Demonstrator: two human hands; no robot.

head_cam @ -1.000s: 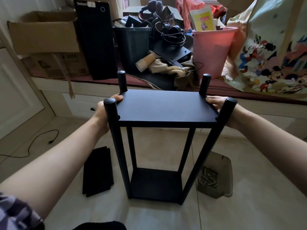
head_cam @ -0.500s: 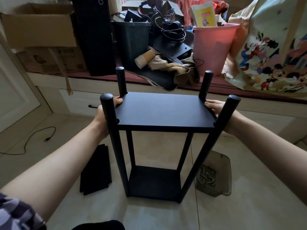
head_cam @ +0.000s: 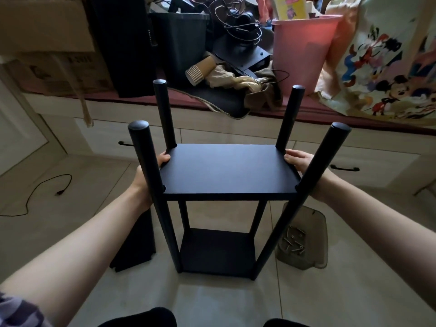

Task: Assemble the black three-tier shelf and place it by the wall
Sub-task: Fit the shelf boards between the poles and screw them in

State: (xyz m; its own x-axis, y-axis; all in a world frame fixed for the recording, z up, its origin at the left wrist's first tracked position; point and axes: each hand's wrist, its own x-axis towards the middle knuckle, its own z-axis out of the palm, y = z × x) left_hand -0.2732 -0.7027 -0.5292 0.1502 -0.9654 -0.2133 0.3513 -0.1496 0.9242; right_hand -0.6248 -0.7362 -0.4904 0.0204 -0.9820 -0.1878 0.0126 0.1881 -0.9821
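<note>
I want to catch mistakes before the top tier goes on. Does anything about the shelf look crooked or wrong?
Nothing stands out. The middle board sits level on all four posts, square above the bottom board. Left hand and right hand grip its ends.

We reach both bare forearms forward and inward, from about seven and five o'clock toward the centre of the view. Our left hand (head_cam: 151,173) sits at nine o'clock of the board (head_cam: 226,171), thumb laid over its top edge, the other fingers hidden beneath. Our right hand (head_cam: 300,162) sits at three o'clock, thumb on the top edge likewise, fingers curled under. A patterned sleeve (head_cam: 16,312) shows at our left elbow.
</note>
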